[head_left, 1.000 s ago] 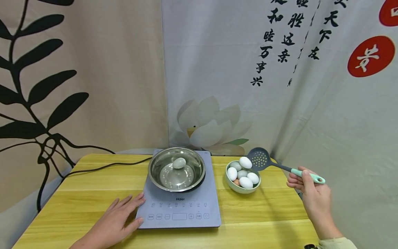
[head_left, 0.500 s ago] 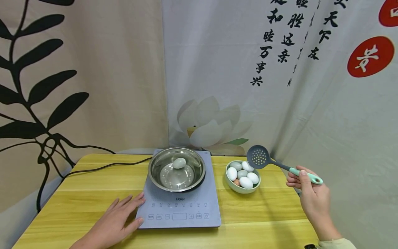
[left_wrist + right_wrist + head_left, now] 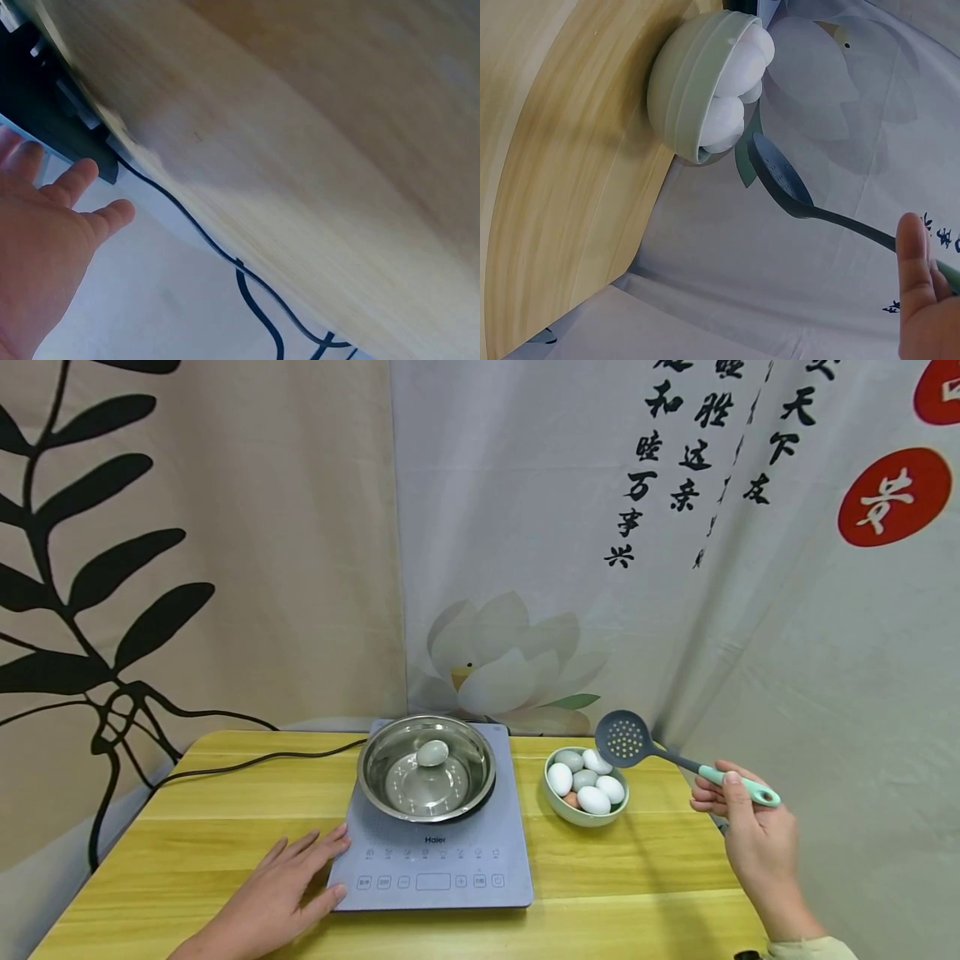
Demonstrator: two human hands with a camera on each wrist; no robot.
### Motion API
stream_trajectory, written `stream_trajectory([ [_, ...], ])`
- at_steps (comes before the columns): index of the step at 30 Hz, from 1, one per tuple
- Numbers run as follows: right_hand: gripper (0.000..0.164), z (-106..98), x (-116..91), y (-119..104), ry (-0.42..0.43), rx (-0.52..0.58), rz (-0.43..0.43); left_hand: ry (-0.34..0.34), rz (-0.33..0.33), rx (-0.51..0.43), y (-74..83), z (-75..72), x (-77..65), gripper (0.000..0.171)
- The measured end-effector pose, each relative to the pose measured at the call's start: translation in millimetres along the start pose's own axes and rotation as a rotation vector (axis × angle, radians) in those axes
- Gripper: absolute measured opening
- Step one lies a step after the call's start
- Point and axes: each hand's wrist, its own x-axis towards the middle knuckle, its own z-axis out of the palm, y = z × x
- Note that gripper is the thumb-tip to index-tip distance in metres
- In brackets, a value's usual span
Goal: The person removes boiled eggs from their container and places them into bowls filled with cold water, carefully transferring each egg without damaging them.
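Note:
My right hand (image 3: 757,839) grips the mint-green handle of a grey skimmer (image 3: 625,739), its perforated head bare and raised at the back right of a pale green bowl (image 3: 573,814). Several eggs (image 3: 594,800), white, bluish and one brown, fill that bowl. In the right wrist view the skimmer (image 3: 784,180) hangs apart from the bowl (image 3: 679,90). Straight-fingered, my left hand (image 3: 273,893) touches the left edge of a grey induction cooker (image 3: 431,860). On the cooker stands a steel pot (image 3: 427,814) with one pale egg (image 3: 432,753) inside.
A black cable (image 3: 255,766) runs from behind the cooker over the left side of the wooden table (image 3: 225,814). Behind the table hang printed cloth curtains (image 3: 517,510), close to the back edge.
A white egg that was against the skimmer's head above the bowl now lies among the others. The skimmer's head rose slightly; the left hand stayed put.

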Motion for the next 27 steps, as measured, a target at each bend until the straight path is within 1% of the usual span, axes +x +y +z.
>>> stream_trajectory([
  [5, 0.024, 1, 0, -1, 0.003, 0.058, 0.016, -0.004, 0.002, 0.000, 0.3, -0.1, 0.4, 0.059],
  [8, 0.025, 5, -1, -5, -0.012, 0.105, 0.028, -0.004, 0.004, 0.002, 0.6, -1.2, 0.6, 0.058],
  [11, 0.026, 13, -3, -11, -0.044, 0.131, 0.031, -0.002, 0.011, 0.007, 0.7, -1.9, 0.4, 0.058],
  [14, 0.029, 29, -5, -20, -0.098, 0.136, 0.009, -0.004, 0.002, 0.007, 1.0, -2.4, 0.2, 0.058],
  [18, 0.033, 59, -8, -35, -0.204, 0.151, -0.093, -0.009, -0.014, 0.010, 0.8, -2.4, -0.1, 0.059],
  [23, 0.028, 102, -13, -47, -0.330, 0.153, -0.261, -0.023, -0.028, 0.019, 1.4, -2.9, 0.2, 0.060],
  [24, 0.028, 110, -14, -48, -0.360, 0.142, -0.288, -0.026, -0.030, 0.019, 1.9, -3.2, 0.2, 0.061],
  [27, 0.028, 132, -17, -48, -0.433, 0.082, -0.407, -0.033, -0.034, 0.015, 3.4, -4.2, 0.3, 0.061],
])
